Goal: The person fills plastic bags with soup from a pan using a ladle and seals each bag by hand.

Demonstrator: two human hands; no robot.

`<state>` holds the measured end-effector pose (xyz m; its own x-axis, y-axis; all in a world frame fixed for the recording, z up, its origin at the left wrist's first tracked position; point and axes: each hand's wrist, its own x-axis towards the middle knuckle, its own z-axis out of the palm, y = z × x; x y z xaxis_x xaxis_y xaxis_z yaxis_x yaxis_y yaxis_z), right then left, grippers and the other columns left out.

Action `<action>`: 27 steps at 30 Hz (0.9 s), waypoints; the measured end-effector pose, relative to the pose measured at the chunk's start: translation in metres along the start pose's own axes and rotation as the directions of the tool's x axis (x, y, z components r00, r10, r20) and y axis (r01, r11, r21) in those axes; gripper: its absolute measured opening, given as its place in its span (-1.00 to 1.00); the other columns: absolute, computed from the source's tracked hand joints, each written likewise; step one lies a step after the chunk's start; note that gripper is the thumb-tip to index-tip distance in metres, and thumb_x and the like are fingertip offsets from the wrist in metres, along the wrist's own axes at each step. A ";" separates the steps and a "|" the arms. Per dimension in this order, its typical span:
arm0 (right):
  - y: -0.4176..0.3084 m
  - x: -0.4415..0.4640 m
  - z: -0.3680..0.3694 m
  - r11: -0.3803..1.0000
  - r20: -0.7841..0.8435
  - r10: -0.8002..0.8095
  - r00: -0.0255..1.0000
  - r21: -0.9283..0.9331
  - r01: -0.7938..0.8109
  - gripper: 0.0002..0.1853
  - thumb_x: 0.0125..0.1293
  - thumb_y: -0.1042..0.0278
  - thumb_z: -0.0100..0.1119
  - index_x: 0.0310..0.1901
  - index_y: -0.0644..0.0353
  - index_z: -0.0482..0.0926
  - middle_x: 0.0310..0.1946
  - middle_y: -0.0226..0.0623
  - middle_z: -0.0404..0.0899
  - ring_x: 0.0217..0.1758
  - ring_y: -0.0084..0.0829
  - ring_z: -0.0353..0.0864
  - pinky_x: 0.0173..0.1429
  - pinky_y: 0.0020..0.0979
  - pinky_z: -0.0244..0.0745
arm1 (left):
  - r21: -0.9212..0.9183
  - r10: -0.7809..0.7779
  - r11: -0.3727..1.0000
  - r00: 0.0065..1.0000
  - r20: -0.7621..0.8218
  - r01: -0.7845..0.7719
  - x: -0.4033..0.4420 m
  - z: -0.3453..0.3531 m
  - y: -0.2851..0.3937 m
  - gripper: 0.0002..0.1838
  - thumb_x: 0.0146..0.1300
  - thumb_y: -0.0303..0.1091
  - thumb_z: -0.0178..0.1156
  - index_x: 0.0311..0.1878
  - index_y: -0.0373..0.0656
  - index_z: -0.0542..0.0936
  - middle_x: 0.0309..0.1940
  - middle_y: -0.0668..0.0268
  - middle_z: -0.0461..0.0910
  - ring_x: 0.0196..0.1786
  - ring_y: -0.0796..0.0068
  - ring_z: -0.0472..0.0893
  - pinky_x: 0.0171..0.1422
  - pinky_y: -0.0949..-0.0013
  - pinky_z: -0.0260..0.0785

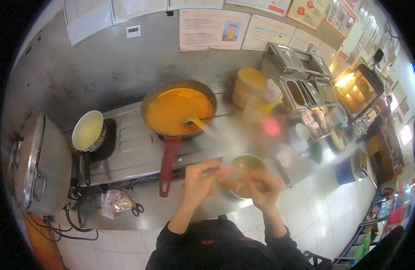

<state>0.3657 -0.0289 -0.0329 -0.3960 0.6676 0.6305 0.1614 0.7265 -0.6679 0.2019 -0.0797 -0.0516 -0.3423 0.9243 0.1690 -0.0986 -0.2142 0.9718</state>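
Two bare hands work close together over a round bowl (pixel 247 157) near the front edge of a metal counter (pixel 140 213). The left hand (pixel 202 177) is at the bowl's left side, and the right hand (pixel 263 185) reaches across its right side, covering part of the rim. The bowl lies between and beneath the fingertips; whether either hand touches it is unclear.

Each hand has its thumb and fingers drawn in toward the tips, facing the other across a small gap. A pale haze blurs the fingertips, so I cannot tell whether they pinch something. The bowl's contents are murky, yellowish-brown, and partly hidden by the right hand. The haze spreads upward, smearing a pinkish-red object (pixel 271 126) and the yellow tubs (pixel 252 83) behind it beyond clear recognition.

Both forearms come up from dark sleeves at the bottom, wrists bent inward, the left forearm leaning toward the bowl.

Farther out, left of the haze, a pan (pixel 180 108) of orange sauce rests with its red handle pointing toward the person. Scissors (pixel 137 209) lie beside a crumpled packet (pixel 115 203). At far left, a large lidded pot (pixel 54 166) runs into the dark lens border.
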 end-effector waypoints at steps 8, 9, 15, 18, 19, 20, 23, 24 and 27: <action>0.019 -0.020 -0.072 0.990 0.033 0.110 0.993 -0.087 -0.107 -0.75 -0.12 0.56 0.23 -0.30 0.20 0.56 -0.43 -0.23 0.55 -0.32 -0.32 0.57 -0.27 -0.46 0.44 | 0.391 0.339 0.873 0.939 -0.057 -0.291 -0.007 0.087 -0.027 -0.92 -0.20 -0.52 0.27 -0.54 -0.16 0.63 -0.56 0.32 0.56 -0.41 0.41 0.47 -0.08 0.38 0.18; 0.023 -0.024 -0.079 0.989 0.031 0.122 0.992 -0.091 -0.119 -0.75 -0.12 0.56 0.23 -0.30 0.20 0.56 -0.43 -0.23 0.55 -0.32 -0.32 0.57 -0.27 -0.46 0.44 | 0.397 0.371 0.858 0.928 -0.037 -0.327 -0.009 0.099 -0.026 -0.92 -0.21 -0.50 0.28 -0.54 -0.14 0.63 -0.58 0.33 0.55 -0.42 0.42 0.46 -0.08 0.37 0.16; 0.059 -0.057 -0.103 0.989 0.082 0.064 0.995 -0.141 -0.052 -0.86 -0.09 0.53 0.23 -0.40 0.24 0.57 -0.51 -0.24 0.52 -0.48 -0.31 0.52 -0.42 -0.42 0.43 | 0.429 0.370 0.836 0.929 0.022 -0.343 -0.022 0.145 -0.051 -0.94 -0.23 -0.49 0.27 -0.57 -0.12 0.62 -0.64 0.37 0.52 -0.44 0.43 0.45 -0.09 0.36 0.17; 0.067 -0.071 -0.103 0.970 0.008 -0.024 1.000 -0.242 0.025 -0.84 -0.10 0.52 0.25 -0.39 0.26 0.56 -0.56 -0.26 0.51 -0.55 -0.32 0.51 -0.50 -0.42 0.41 | 0.452 0.348 0.837 0.937 -0.003 -0.309 -0.029 0.161 -0.061 -0.95 -0.23 -0.52 0.25 -0.61 -0.15 0.59 -0.65 0.37 0.51 -0.45 0.41 0.45 -0.09 0.36 0.18; 0.070 -0.076 -0.102 0.969 0.004 -0.017 1.000 -0.248 0.018 -0.84 -0.10 0.52 0.25 -0.39 0.26 0.56 -0.56 -0.26 0.51 -0.55 -0.32 0.51 -0.50 -0.42 0.41 | 0.474 0.361 0.824 0.932 -0.020 -0.309 -0.031 0.164 -0.063 -0.95 -0.23 -0.55 0.23 -0.63 -0.17 0.57 -0.65 0.37 0.50 -0.46 0.39 0.44 -0.09 0.35 0.19; 0.074 -0.081 -0.101 0.976 0.009 -0.023 1.000 -0.217 0.025 -0.84 -0.10 0.52 0.25 -0.39 0.26 0.56 -0.56 -0.26 0.50 -0.55 -0.32 0.51 -0.51 -0.40 0.41 | 0.469 0.359 0.827 0.933 -0.013 -0.311 -0.033 0.166 -0.065 -0.95 -0.23 -0.55 0.23 -0.63 -0.17 0.57 -0.65 0.37 0.50 -0.46 0.39 0.44 -0.09 0.35 0.19; 0.077 -0.089 -0.098 0.992 0.012 -0.002 1.000 -0.128 0.004 -0.82 -0.12 0.51 0.26 -0.39 0.26 0.56 -0.56 -0.27 0.50 -0.54 -0.33 0.52 -0.50 -0.39 0.42 | 0.460 0.422 0.815 0.905 -0.052 -0.353 -0.038 0.163 -0.070 -0.94 -0.23 -0.58 0.19 -0.64 -0.21 0.53 -0.65 0.34 0.48 -0.46 0.37 0.43 -0.03 0.32 0.20; 0.076 -0.091 -0.098 0.995 0.019 0.023 1.000 -0.100 -0.021 -0.82 -0.12 0.51 0.26 -0.39 0.26 0.56 -0.56 -0.28 0.51 -0.54 -0.33 0.52 -0.50 -0.40 0.43 | 0.451 0.415 0.834 0.900 -0.133 -0.318 -0.039 0.158 -0.072 -0.94 -0.23 -0.60 0.18 -0.64 -0.22 0.52 -0.66 0.32 0.47 -0.45 0.37 0.42 0.00 0.29 0.20; 0.073 -0.096 -0.090 0.996 0.005 0.069 0.998 -0.054 -0.069 -0.83 -0.13 0.51 0.27 -0.41 0.25 0.55 -0.55 -0.28 0.51 -0.53 -0.33 0.52 -0.49 -0.39 0.43 | 0.455 0.412 0.843 0.888 -0.204 -0.287 -0.042 0.140 -0.081 -0.94 -0.23 -0.61 0.17 -0.62 -0.24 0.52 -0.65 0.29 0.47 -0.43 0.37 0.42 0.06 0.24 0.19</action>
<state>0.4965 -0.0252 -0.1070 -0.3884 0.7154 0.5809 0.2366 0.6866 -0.6874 0.3552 -0.0565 -0.1141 -0.5349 0.6683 0.5169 0.4398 -0.3022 0.8457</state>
